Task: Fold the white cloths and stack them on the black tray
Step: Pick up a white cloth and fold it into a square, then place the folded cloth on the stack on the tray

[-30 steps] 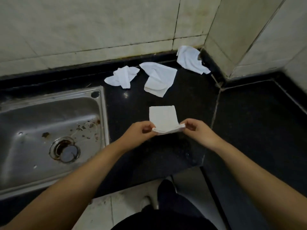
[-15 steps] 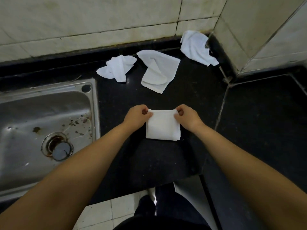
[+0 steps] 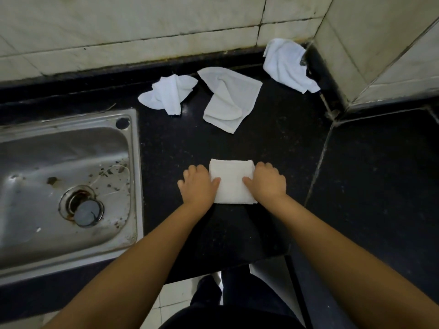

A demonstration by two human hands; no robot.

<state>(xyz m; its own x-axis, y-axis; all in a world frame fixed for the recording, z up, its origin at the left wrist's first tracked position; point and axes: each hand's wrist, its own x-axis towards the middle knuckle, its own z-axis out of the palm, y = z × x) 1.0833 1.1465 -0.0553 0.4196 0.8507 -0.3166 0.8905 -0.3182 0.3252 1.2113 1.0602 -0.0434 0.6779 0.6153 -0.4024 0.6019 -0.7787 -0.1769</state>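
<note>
A folded white cloth [image 3: 231,181] lies as a small square on the black counter, at the far edge of a matte black tray [image 3: 240,233] that barely stands out from the counter. My left hand [image 3: 198,186] presses its left side and my right hand [image 3: 267,184] its right side. Both thumbs lie on top of the cloth. Three unfolded white cloths sit further back: a crumpled one [image 3: 167,95] at the left, a loosely creased one [image 3: 228,100] in the middle, and one [image 3: 285,65] bunched in the wall corner.
A steel sink [image 3: 136,186] with a drain fills the left side, its rim close to my left hand. Tiled walls close off the back and right. The counter runs on to the right past a seam [image 3: 318,167]. Its front edge is just below my forearms.
The cloth's near half was lifted and folded over onto the far half, making a small square. Both hands then let go of its far corners and now press its sides flat.
</note>
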